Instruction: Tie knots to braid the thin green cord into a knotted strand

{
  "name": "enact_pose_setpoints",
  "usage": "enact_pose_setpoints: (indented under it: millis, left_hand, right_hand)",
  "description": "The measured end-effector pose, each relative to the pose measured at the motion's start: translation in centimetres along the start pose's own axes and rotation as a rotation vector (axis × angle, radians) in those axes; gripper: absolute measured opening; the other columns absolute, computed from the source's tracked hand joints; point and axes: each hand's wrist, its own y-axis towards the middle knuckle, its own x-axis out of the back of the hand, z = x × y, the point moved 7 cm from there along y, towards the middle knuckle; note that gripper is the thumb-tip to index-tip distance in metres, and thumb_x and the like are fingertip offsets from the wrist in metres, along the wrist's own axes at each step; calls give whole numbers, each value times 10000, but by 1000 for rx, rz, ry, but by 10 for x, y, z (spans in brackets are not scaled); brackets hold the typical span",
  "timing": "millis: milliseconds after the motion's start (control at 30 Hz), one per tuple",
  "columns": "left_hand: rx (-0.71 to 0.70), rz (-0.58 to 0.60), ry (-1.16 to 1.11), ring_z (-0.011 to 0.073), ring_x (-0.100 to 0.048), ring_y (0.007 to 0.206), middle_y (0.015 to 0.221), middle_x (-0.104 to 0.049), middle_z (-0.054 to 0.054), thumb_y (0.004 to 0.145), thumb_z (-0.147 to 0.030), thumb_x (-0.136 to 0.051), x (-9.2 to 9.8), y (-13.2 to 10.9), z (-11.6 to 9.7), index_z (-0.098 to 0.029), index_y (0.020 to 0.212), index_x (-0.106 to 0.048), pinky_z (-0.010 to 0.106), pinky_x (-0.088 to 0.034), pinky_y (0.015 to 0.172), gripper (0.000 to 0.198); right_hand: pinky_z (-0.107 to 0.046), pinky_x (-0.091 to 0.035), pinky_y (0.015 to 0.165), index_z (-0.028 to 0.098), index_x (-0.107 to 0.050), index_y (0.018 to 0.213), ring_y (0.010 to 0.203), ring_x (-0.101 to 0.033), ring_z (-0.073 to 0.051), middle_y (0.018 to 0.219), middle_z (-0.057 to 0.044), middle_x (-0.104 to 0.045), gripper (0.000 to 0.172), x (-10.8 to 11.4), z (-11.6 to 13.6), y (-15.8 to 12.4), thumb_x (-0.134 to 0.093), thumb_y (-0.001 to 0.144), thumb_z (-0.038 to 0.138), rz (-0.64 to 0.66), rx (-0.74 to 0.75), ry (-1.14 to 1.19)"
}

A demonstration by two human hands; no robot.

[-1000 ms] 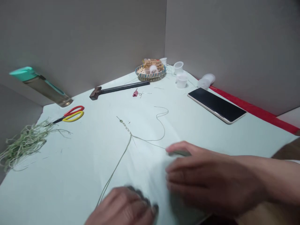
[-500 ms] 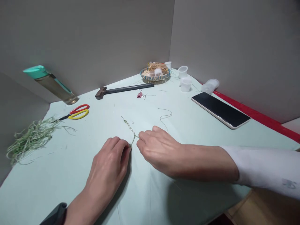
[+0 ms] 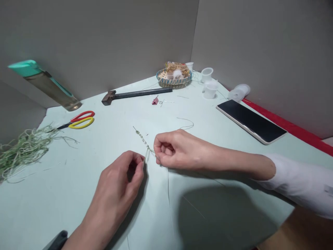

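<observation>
Pinching thin green strands (image 3: 147,155) between thumb and fingertip, the left hand (image 3: 116,184) is resting near the middle of the table (image 3: 78,187) in the head view. The right hand (image 3: 182,149) is curling its fingers inward, thumb pressed to the index finger, and is gripping a strand just to the right of the left fingertips. Between and just beyond the two hands, a short knotted cord (image 3: 143,139) is lying slantwise on the pale cloth, the strands spreading from its nearer end. A fine thread (image 3: 193,124) is curving out past the right hand. A white sleeve (image 3: 293,184) is covering the right forearm, and a dark band (image 3: 57,240) is showing by the left wrist.

Farther left, a tangle of green fibres (image 3: 28,149) is touching the blades of red-and-yellow-handled scissors (image 3: 82,123), with a teal-capped bottle (image 3: 52,86) appearing slanted behind them. A hammer (image 3: 143,92) is lying along the back, a pink binder clip (image 3: 155,101) just in front of it. Beyond, a woven basket (image 3: 174,82) is holding a packet (image 3: 177,67); to its right, white plastic cups (image 3: 210,90) are sitting near a dark-screened phone (image 3: 251,119).
</observation>
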Motion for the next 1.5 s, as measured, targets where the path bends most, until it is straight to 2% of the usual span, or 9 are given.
enact_pose_setpoints:
  millis: [233,333,467,600,767,867,1000,1133,1500]
  left_hand:
    - [185,63,-383,163,-580,723,748,-633,-32,874,-408,-525,-6,2,10,-248,788,-517,297,-424,675,182]
    - [247,120,-609,135,-541,629,737,-588,-30,882,-394,-514,-13,3,10,-247,863,-527,261,-453,572,149]
    - [362,150,-756,76,-323,487,681,-481,-47,854,-398,-567,-18,1,16,-243,1008,-551,172,-259,377,219]
    - [427,151,-766,53,-224,463,601,-383,-76,822,-414,-623,-19,-1,21,-226,949,-593,152,-195,377,229]
    - [460,124,-750,59,-234,470,631,-437,-61,829,-423,-613,-20,0,27,-235,875,-606,158,-191,376,193]
    - [469,128,-736,61,-226,469,621,-439,-53,825,-428,-613,-21,0,28,-220,800,-611,168,-188,379,210]
    - [480,115,-703,57,-227,455,602,-435,-51,819,-438,-617,-21,-1,31,-207,754,-609,182,-176,384,240]
    - [471,123,-675,60,-255,459,592,-432,-49,819,-457,-612,-22,-2,32,-204,735,-604,180,-183,392,266]
    - [502,109,-684,79,-368,481,629,-500,-24,759,-477,-655,-22,-5,29,-212,766,-628,176,-230,390,266]
  right_hand:
    - [-180,-404,571,154,-541,921,666,-512,-77,778,9,-607,118,2,-10,3,-489,814,158,90,13,288]
    - [-199,-430,618,141,-537,947,705,-553,-89,808,-15,-634,125,3,-13,5,-491,831,147,99,10,349]
    - [-185,-443,504,128,-520,998,661,-593,-106,779,-25,-625,172,0,-18,5,-473,833,111,181,-97,465]
    - [-169,-404,437,119,-588,924,498,-526,-73,657,0,-610,121,5,-19,2,-528,836,176,248,-154,268]
    - [-153,-337,425,132,-622,752,507,-481,-61,589,14,-587,132,8,-17,1,-555,831,214,340,-119,98]
    - [-148,-332,445,118,-629,756,532,-460,-53,604,18,-565,135,6,-17,4,-556,842,192,332,-76,197]
    - [-149,-395,524,88,-676,936,597,-494,-57,684,4,-577,185,-1,-18,8,-533,867,184,283,-23,455]
    - [-147,-362,478,114,-676,1083,553,-465,-46,687,15,-585,281,-9,-19,10,-516,858,164,240,-29,511]
    - [-199,-324,507,168,-712,874,568,-466,-75,651,17,-608,199,-18,-13,6,-536,817,241,181,-96,340]
